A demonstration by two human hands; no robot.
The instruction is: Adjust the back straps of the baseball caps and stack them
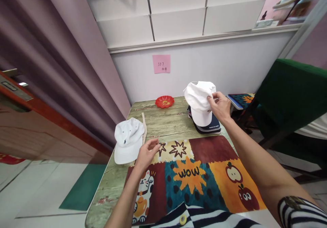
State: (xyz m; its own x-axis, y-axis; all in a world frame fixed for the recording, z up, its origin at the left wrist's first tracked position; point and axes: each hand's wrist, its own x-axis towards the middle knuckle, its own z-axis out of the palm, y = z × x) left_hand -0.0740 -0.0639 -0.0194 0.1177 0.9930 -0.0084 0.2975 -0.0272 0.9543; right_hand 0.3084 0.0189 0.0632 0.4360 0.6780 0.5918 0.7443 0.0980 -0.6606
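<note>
Nearest me, my striped shirt (199,218) is overlapping the near side of the WOW mat (192,175), which is lying flat and leaving a broad, low surface for moving over. Around it the table (159,121) is showing its left edge, with floor (48,187) lying below. My left hand (147,153) is hovering at the mat's far left corner, fingers loosely curved, thumb apart, gripping nothing; whether it is touching the resting cap (128,140) beside it, I cannot tell. That white cap is sitting near the left edge, brim toward me, a pale strip (144,127) lying along its right side. Bare boards are running between it and the stack of caps (211,126). The stack is standing close to the right edge; a green chair (291,102) is bounding the room beyond. Above the stack, my right hand (221,106) is pinching the held cap (198,97), also white, by the crown's right side; its brim is pointing down over the stack, contact uncertain. Farther off, the red dish (165,101) is sitting by the far edge, and a pink note (161,64) is sticking to the wall (138,75).
</note>
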